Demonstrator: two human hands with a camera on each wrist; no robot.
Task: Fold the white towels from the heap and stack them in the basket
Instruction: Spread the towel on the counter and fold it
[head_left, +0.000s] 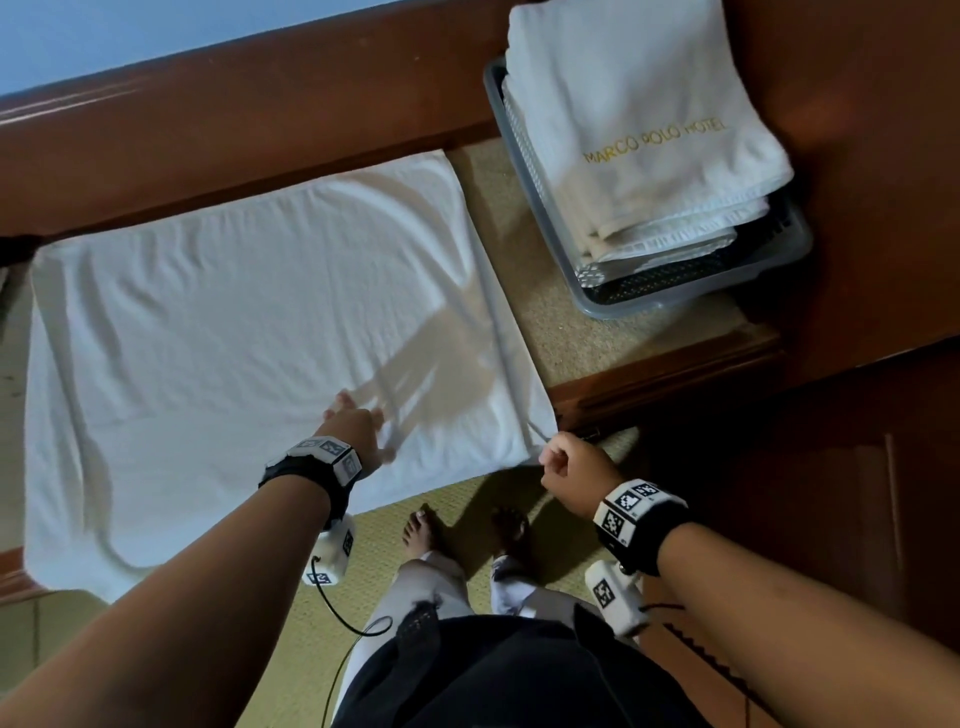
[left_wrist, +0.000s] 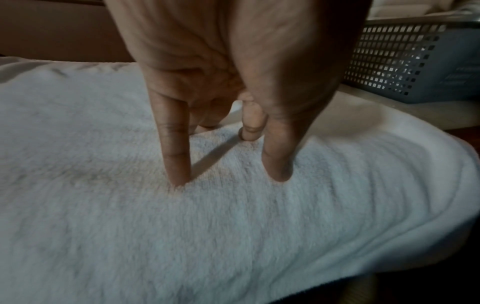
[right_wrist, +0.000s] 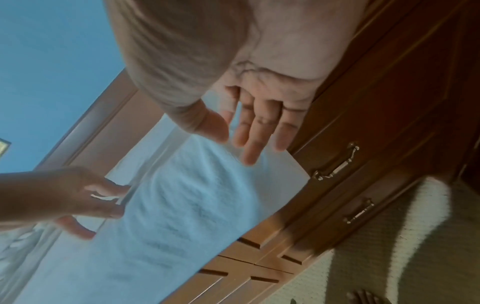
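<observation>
A white towel (head_left: 249, 322) (left_wrist: 233, 226) (right_wrist: 182, 216) lies spread flat on the low wooden top, its near edge hanging over the front. My left hand (head_left: 353, 421) (left_wrist: 228, 179) (right_wrist: 78, 195) presses on it near the front edge with straight, spread fingers. At the towel's near right corner is my right hand (head_left: 563, 462) (right_wrist: 233, 139); the right wrist view shows its fingers straight and loose just over the corner, gripping nothing. A grey mesh basket (head_left: 691, 301) (left_wrist: 415, 61) stands at the back right with folded towels (head_left: 639, 119) stacked inside, the top one lettered in gold.
A wooden rail (head_left: 208, 114) runs behind the towel, under a blue wall. Dark wooden furniture (head_left: 857, 208) rises to the right of the basket. Drawers with metal handles (right_wrist: 335, 166) sit below the top. My bare feet (head_left: 421, 530) stand on a woven mat.
</observation>
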